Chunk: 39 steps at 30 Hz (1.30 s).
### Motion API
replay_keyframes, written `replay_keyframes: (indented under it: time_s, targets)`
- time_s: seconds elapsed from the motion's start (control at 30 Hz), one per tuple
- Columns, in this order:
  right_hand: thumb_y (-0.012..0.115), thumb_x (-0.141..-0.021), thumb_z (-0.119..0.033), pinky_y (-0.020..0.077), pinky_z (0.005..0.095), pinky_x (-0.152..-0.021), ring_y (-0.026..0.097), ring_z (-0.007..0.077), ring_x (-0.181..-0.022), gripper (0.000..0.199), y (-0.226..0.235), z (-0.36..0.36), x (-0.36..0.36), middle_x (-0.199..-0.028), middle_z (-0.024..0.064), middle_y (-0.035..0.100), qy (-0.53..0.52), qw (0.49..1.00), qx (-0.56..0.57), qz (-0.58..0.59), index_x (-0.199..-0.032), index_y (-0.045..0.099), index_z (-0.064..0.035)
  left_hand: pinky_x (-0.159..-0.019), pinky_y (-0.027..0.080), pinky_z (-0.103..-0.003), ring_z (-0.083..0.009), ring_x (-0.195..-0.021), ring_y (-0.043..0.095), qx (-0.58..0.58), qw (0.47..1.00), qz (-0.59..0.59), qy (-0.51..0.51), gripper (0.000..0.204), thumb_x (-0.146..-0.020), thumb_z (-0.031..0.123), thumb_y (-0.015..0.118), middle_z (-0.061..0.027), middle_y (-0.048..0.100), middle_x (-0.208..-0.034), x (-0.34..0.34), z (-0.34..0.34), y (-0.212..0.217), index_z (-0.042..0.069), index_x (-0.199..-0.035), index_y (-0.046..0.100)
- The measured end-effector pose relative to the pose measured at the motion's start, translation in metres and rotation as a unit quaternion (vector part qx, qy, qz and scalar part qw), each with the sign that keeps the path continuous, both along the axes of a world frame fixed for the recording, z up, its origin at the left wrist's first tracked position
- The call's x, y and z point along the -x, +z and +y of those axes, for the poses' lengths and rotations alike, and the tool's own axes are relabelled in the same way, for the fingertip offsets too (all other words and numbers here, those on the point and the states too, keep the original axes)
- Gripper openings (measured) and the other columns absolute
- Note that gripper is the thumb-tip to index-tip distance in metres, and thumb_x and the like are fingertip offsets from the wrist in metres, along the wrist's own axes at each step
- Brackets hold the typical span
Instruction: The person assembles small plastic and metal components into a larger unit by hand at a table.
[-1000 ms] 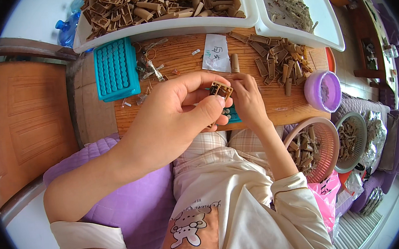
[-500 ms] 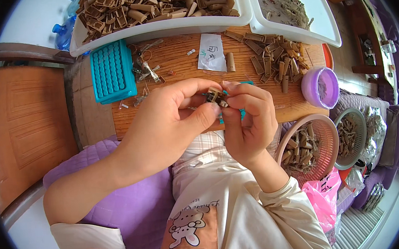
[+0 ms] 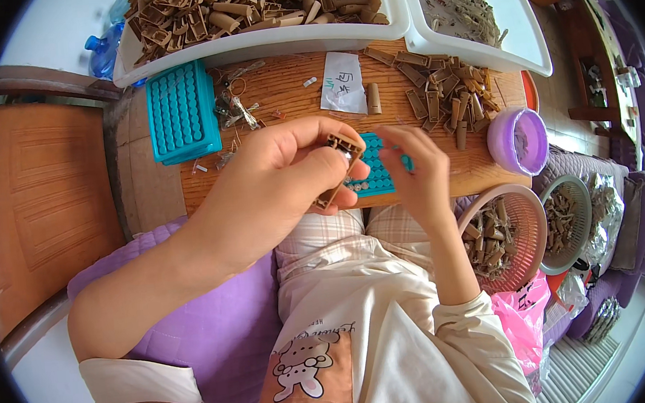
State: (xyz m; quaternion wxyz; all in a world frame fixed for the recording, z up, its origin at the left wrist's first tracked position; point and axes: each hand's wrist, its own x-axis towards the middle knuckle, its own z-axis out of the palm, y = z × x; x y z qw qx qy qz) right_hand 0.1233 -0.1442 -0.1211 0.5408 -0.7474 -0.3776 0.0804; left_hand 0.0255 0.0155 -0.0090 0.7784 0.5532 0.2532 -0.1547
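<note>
My left hand (image 3: 282, 167) is closed around a brown plastic casing (image 3: 346, 145), a hollow half-shell with small parts inside. The thumb presses on its open face; the fingers hide part of it. To its right, my right hand (image 3: 418, 167) hovers over a teal tray with round cells (image 3: 373, 148). Its fingers are loosely bent and apart from the thumb, with nothing visible between them. Small silvery round pieces (image 3: 359, 186) lie at the tray's near edge, beside my left fingertips.
A second teal tray (image 3: 179, 114) and thin wires (image 3: 241, 113) lie at left. Loose brown casings (image 3: 446, 89) are heaped at right, near a purple bowl (image 3: 516, 141). White bins (image 3: 272, 42) stand behind. A pink basket (image 3: 526, 242) is by my right arm.
My right hand has let go of the casing and moved right, over the teal tray. My left hand has tilted the casing, so more of its open side shows.
</note>
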Motion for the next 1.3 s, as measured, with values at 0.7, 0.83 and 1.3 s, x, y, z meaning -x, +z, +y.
replay_keyframes:
  time_s: [0.7, 0.83, 1.3]
  targets:
    - [0.051, -0.071, 0.008, 0.0438, 0.0302, -0.064, 0.052, 0.0245, -0.071, 0.014, 0.023, 0.009, 0.034, -0.085, 0.0134, 0.054, -0.136, 0.985, -0.102, -0.037, -0.081, 0.049, 0.0, -0.068, 0.046, -0.022, -0.0088, -0.078, 0.055, -0.069, 0.994, -0.076, -0.04, 0.028, -0.085, 0.015, 0.049, -0.0057, 0.056, -0.093, 0.009, -0.01, -0.002, 0.002, -0.11, 0.047]
    - [0.055, -0.069, 0.007, 0.046, 0.0278, -0.063, 0.055, 0.0225, -0.075, 0.015, 0.035, 0.023, 0.054, -0.085, 0.015, 0.055, -0.169, 0.957, -0.199, -0.127, -0.083, 0.049, 0.0038, -0.07, 0.046, -0.023, -0.0096, -0.08, 0.054, -0.067, 0.993, -0.097, -0.031, 0.031, -0.083, 0.013, 0.053, -0.0057, 0.056, -0.093, 0.012, -0.016, -0.001, 0.0, -0.11, 0.046]
    - [0.057, -0.069, 0.008, 0.0471, 0.0256, -0.062, 0.056, 0.0213, -0.073, 0.017, 0.043, 0.021, 0.066, -0.083, 0.0138, 0.056, -0.186, 0.955, -0.192, -0.126, -0.084, 0.05, 0.0026, -0.073, 0.046, -0.022, -0.0094, -0.083, 0.054, -0.118, 0.988, -0.091, -0.03, 0.029, -0.081, 0.004, 0.053, -0.0078, 0.056, -0.097, 0.014, -0.017, 0.007, -0.003, -0.108, 0.047]
